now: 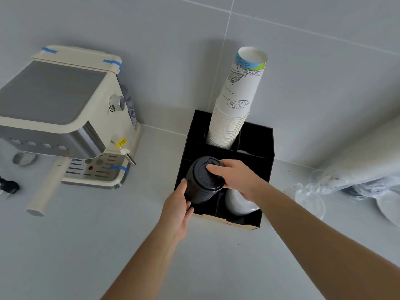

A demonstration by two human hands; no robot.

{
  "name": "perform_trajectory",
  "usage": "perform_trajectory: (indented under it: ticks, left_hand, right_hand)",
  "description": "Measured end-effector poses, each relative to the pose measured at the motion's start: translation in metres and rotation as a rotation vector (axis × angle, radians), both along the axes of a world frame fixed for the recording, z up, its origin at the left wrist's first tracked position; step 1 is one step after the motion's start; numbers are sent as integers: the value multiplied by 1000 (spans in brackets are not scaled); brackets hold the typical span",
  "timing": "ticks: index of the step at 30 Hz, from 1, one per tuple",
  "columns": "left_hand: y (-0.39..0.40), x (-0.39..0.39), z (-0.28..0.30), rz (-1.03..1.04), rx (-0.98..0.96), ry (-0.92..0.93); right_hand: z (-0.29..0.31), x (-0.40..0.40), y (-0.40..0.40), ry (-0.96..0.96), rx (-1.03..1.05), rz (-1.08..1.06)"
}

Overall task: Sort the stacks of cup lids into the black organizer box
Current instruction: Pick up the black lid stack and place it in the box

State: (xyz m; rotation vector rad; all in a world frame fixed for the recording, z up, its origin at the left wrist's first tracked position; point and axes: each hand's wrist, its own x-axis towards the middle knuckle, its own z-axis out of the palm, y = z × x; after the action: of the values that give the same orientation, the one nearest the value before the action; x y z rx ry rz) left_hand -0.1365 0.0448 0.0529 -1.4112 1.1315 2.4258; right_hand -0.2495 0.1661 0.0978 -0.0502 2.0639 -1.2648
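Grey counter (129,245) — both hands, left (176,210) and right (237,177), fingers closed on black lid stack (202,180) in organizer box (267,161).

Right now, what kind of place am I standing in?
Probably a coffee station or small café counter. An espresso machine sits at the left, a tall stack of paper cups stands in the black organizer box, and both hands hold a stack of black lids.
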Motion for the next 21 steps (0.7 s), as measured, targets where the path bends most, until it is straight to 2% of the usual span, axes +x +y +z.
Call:
perform_trajectory:
  ticks: [13,21]
  left_hand:
    - [3,18,14,8,-19,24]
    - [6,53,24,-58,-63,136]
  right_hand:
    - [27,18,14,9,0,-1]
    - [51,41,43,2,-78,-101]
